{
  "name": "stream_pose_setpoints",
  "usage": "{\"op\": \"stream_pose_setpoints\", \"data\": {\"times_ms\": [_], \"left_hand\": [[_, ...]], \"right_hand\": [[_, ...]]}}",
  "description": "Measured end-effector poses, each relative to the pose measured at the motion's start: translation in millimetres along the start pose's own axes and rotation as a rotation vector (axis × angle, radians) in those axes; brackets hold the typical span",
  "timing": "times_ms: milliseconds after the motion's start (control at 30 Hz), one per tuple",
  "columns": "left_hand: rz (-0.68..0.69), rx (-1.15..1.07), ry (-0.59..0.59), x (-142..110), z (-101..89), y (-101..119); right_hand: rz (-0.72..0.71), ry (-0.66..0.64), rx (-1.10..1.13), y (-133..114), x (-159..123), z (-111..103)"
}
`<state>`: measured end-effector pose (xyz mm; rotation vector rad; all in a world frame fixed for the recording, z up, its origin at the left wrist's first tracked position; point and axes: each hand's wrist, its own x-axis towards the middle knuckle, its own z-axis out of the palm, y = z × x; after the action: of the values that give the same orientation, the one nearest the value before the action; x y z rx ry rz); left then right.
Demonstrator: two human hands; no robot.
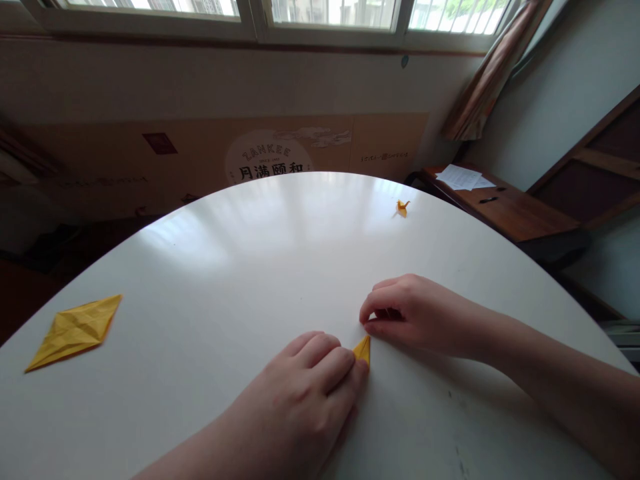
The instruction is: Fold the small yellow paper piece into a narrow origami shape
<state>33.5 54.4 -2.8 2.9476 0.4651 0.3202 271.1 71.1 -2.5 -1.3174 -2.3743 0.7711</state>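
My left hand (310, 393) lies knuckles up on the round white table (240, 267), its fingers pressed down over a small folded yellow paper (363, 349); only the paper's pointed tip shows past the fingertips. My right hand (415, 313) rests just right of that tip, thumb and forefinger pinched together a little above it. Whether the pinch touches the paper I cannot tell. A larger yellow paper folded into a diamond (75, 330) lies flat at the table's left edge. A tiny yellow paper crane (403, 207) stands near the far right rim.
A dark wooden desk (515, 213) with white sheets (463, 177) and a pen stands past the table's right side. Cardboard panels with printed lettering (270, 163) lean on the wall under the window. A curtain (487, 80) hangs at the right.
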Motion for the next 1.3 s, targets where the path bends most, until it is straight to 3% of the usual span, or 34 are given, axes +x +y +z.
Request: {"op": "stream_pose_setpoints", "data": {"times_ms": [167,367,567,1300], "left_hand": [[-0.005,-0.003,-0.006,-0.9,0.2,-0.2],[0.006,0.017,-0.018,0.3,-0.7,-1.1],[0.0,-0.001,-0.017,-0.5,0.7,-1.5],[-0.007,-0.027,-0.016,-2.3,2.1,-2.8]], "right_hand": [[-0.007,0.019,0.014,1.2,2.0,-0.3],[-0.084,-0.089,0.023,-0.2,0.8,-5.9],[-0.085,-0.044,0.045,1.8,1.0,-2.9],[-0.122,-0.064,-0.016,-3.9,-2.7,-2.7]]}}
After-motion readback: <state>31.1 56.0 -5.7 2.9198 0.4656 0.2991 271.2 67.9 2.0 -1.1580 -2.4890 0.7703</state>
